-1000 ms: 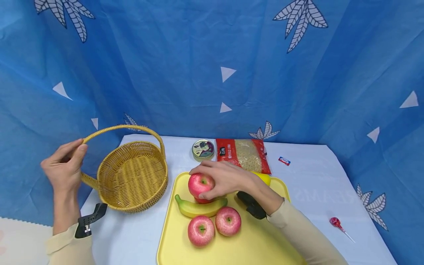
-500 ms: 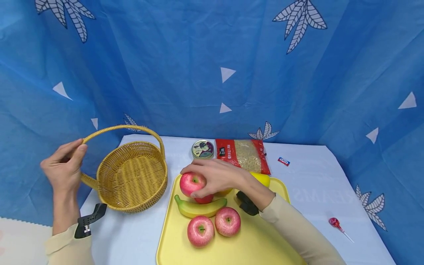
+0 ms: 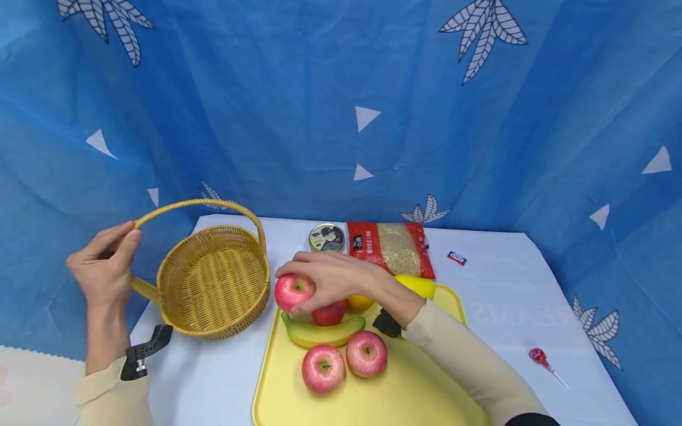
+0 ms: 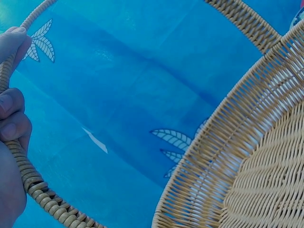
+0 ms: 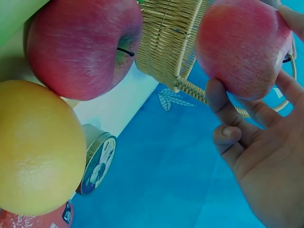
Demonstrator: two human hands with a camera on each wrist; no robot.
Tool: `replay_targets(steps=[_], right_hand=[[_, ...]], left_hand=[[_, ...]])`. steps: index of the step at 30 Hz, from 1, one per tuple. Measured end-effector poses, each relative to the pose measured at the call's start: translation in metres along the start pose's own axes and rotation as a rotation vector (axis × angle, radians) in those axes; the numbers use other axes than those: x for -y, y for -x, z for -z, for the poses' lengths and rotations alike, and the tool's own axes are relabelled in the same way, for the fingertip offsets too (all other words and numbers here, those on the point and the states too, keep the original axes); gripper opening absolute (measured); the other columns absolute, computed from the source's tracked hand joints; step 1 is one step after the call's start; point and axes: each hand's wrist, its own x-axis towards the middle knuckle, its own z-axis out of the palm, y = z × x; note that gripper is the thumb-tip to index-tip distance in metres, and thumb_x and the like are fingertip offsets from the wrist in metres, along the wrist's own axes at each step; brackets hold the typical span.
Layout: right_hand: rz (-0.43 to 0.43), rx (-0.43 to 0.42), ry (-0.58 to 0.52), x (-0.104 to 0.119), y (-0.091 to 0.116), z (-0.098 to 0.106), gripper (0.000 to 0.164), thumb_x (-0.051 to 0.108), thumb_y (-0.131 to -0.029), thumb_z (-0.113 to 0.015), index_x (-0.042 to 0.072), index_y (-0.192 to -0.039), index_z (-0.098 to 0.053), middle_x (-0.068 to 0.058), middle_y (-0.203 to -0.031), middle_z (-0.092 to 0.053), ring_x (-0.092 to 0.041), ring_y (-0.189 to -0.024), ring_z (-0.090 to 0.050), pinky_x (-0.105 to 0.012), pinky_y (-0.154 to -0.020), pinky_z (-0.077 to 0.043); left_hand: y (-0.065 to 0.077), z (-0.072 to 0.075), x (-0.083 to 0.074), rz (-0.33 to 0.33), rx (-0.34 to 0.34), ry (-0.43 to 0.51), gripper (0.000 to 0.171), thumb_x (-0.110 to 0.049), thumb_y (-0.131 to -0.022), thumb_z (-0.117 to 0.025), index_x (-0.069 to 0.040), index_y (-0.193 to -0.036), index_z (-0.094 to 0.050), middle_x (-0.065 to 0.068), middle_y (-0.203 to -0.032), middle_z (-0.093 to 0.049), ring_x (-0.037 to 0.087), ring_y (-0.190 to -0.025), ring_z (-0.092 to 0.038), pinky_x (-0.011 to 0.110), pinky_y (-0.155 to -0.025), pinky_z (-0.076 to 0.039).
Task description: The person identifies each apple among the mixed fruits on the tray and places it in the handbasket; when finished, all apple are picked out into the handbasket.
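My left hand [image 3: 103, 260] grips the arched handle [image 3: 192, 204] of a round wicker basket [image 3: 213, 331], fingers curled round it in the left wrist view too. The basket's woven floor shows with nothing in it. In my right hand [image 3: 333, 278] is a red apple [image 3: 290, 291], pinched between thumb and fingers above the tray's far left corner, just right of the basket. Below that hand lie another red apple [image 3: 330, 313], a green-yellow banana [image 3: 322, 332] and a round yellow fruit [image 5: 40, 147]. Two more apples, a left one [image 3: 323, 370] and a right one [image 3: 367, 354], sit nearer me.
The fruit lies on a yellow tray [image 3: 415, 390]. Behind it are a round tin [image 3: 327, 237] and a red bag of pasta [image 3: 396, 251]; a yellow fruit [image 3: 418, 286] pokes out past my forearm. At the right are a small wrapper [image 3: 456, 258] and a lollipop [image 3: 540, 357].
My right hand has carried the apple leftward toward the basket, uncovering the apple and the round yellow fruit beneath. My left hand and the basket have stayed almost still.
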Motion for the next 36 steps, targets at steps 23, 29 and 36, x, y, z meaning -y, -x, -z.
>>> replay_targets(steps=[23,29,36], right_hand=[[0.010,-0.025,0.010,-0.006,-0.031,0.002,0.071,0.070,-0.080,-0.067,0.038,-0.141,-0.051,0.016,-0.115,-0.052,-0.003,-0.094,-0.055,-0.030,-0.080,-0.049],[0.027,-0.019,-0.006,-0.001,-0.039,0.000,0.069,0.070,-0.080,-0.067,0.039,-0.140,-0.051,0.015,-0.117,-0.052,-0.002,-0.097,-0.054,-0.030,-0.085,-0.049],[0.030,-0.003,-0.032,0.002,-0.048,-0.001,0.072,0.072,-0.079,-0.067,0.040,-0.141,-0.050,0.014,-0.118,-0.052,-0.002,-0.098,-0.055,-0.027,-0.083,-0.049]], left_hand=[[0.000,0.001,0.000,0.005,0.008,-0.024,0.022,0.019,-0.081,-0.072,0.025,-0.101,-0.066,0.009,-0.081,-0.075,0.010,-0.051,-0.044,0.015,-0.048,-0.033],[0.001,0.000,-0.002,0.005,0.007,-0.039,0.022,0.018,-0.081,-0.073,0.025,-0.101,-0.066,0.008,-0.082,-0.075,0.010,-0.051,-0.045,0.014,-0.048,-0.033],[0.000,0.000,-0.001,0.001,0.007,-0.025,0.021,0.018,-0.081,-0.072,0.025,-0.100,-0.066,0.009,-0.081,-0.075,0.010,-0.050,-0.044,0.015,-0.048,-0.033]])
